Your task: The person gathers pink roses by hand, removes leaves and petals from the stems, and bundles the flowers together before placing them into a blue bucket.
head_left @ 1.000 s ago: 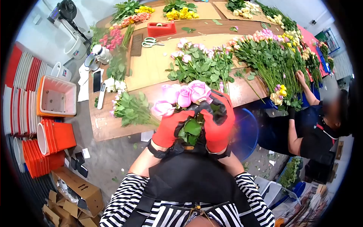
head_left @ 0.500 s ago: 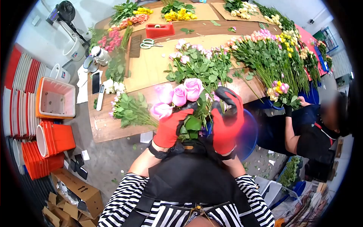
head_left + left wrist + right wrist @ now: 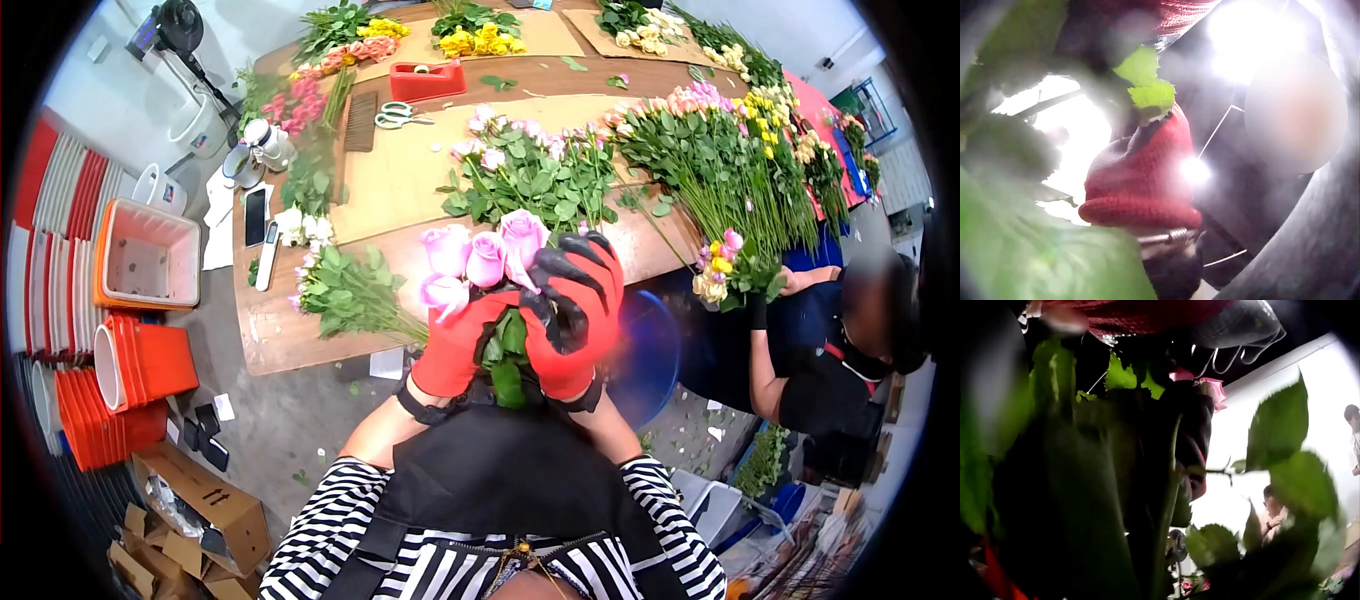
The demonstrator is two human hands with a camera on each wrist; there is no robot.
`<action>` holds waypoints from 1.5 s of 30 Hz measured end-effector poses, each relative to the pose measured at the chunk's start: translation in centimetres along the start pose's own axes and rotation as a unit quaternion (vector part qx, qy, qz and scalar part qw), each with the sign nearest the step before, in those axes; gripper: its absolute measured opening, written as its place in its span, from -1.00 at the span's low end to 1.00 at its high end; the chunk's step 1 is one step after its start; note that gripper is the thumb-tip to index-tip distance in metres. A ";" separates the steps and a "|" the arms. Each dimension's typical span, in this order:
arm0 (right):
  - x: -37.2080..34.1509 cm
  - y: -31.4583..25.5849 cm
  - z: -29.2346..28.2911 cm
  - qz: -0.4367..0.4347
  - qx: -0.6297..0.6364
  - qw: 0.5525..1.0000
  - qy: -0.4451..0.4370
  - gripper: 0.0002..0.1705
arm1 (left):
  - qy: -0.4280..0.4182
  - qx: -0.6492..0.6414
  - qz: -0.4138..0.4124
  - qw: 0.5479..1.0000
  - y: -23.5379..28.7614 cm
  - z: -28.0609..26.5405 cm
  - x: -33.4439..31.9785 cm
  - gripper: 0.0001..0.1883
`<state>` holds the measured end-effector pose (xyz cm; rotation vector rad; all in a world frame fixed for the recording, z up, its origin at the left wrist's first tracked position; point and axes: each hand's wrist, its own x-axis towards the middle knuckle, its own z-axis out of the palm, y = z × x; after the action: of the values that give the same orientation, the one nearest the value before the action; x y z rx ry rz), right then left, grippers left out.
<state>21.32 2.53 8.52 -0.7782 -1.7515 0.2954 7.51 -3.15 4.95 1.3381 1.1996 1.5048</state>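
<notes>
My left hand (image 3: 452, 345), in a red glove with black-coated fingers, grips a small bunch of pink roses (image 3: 486, 260) by the stems below the blooms. Broad green leaves (image 3: 506, 375) hang down between my hands. My right hand (image 3: 578, 315), gloved alike, is cupped at the right side of the bunch, its fingers bent but apart, fingertips right at the outer petals of the rightmost rose. In the left wrist view leaves cover part of a red glove (image 3: 1141, 178). Leaves and a thorny stem (image 3: 1169, 487) fill much of the right wrist view.
On the table (image 3: 375, 262) lie more pink roses (image 3: 535, 165), a leafy bunch (image 3: 350, 290), scissors (image 3: 400, 116) and a red tape dispenser (image 3: 428, 80). At the right another person (image 3: 830, 350) holds a mixed bouquet (image 3: 725, 275). A blue bin (image 3: 645, 365) stands close by my right arm.
My right hand moved off the bunch to the right with its fingers spread, then came back to the roses. My left hand kept its grip. The other person's bouquet shifted slightly.
</notes>
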 end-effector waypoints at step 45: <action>2.4 -0.3 0.2 0.136 0.101 0.986 -0.004 -0.66 | -0.037 -0.105 0.054 0.992 -0.6 -0.6 0.7 -0.72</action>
<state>20.71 3.89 10.45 -0.8684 -1.5927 0.6507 6.82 -2.36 4.51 1.3201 0.9079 1.5950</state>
